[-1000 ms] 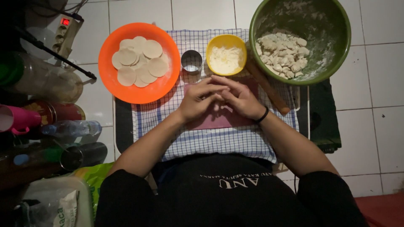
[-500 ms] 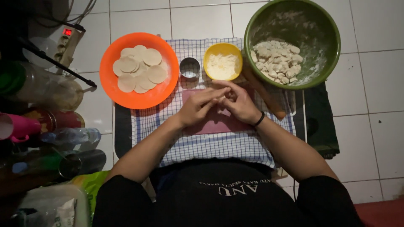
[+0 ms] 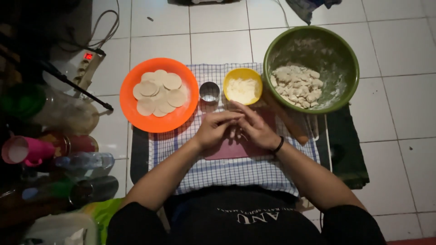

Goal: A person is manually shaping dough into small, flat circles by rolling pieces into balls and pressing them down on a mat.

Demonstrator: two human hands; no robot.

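The person sits on a white tiled floor (image 3: 399, 104) with both hands brought together over a pinkish-red mat (image 3: 236, 147) that lies on a blue-and-white checked cloth (image 3: 227, 170). The left hand (image 3: 213, 129) and the right hand (image 3: 256, 129) touch each other at the fingertips, fingers curled inward around something small between them; whether each grip is clamped on a piece of dough cannot be told, since the fingers hide it. A dark band circles the right wrist.

Just beyond the hands stands a small round metal cutter (image 3: 209, 91), and beside it, just ahead of the right hand, a yellow bowl (image 3: 243, 86) holding white flour. Ahead and to the left of the left hand sits an orange plate (image 3: 159, 118) stacked with flat round dough discs (image 3: 159, 93). Ahead and to the right of the right hand is a large green bowl (image 3: 338, 59), dusted with flour and holding a heap of small dough lumps (image 3: 297, 86). A wooden rolling pin (image 3: 288, 120) lies slantwise just beside the right hand, between it and the green bowl.

Well off to the left of the left hand, in shadow, are bottles, a pink cup (image 3: 25, 149) and a power strip (image 3: 86, 68) with a lit red switch.
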